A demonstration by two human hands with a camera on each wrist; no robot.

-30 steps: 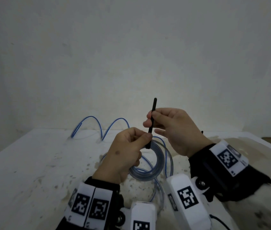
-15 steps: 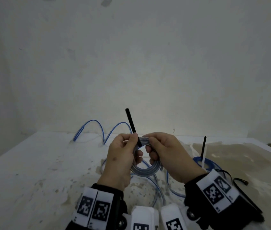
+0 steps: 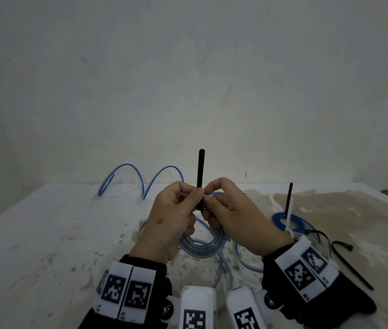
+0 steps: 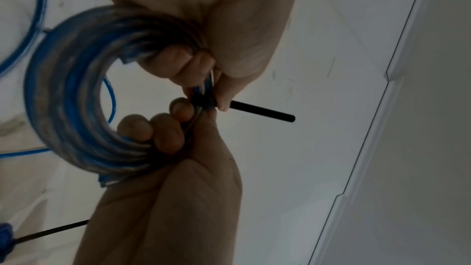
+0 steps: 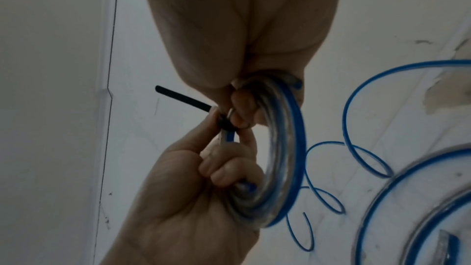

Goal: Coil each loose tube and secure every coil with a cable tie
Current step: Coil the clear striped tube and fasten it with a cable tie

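Coiled clear-and-blue plastic tube [image 3: 202, 248] pinched by both hands' fingers [image 3: 195, 198]: keep turns bunched, pull black cable tie [image 3: 200, 167] tail straight until snug.

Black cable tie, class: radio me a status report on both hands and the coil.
Left hand and right hand both grip the coil. Black cable tie wrapped round it, tail sticking up. Nothing in the way.

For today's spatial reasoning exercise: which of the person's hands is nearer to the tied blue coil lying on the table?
Right. The right hand is just beside the tied blue coil; the left hand is farther off, beyond the right hand. Both pinch the black cable tie.
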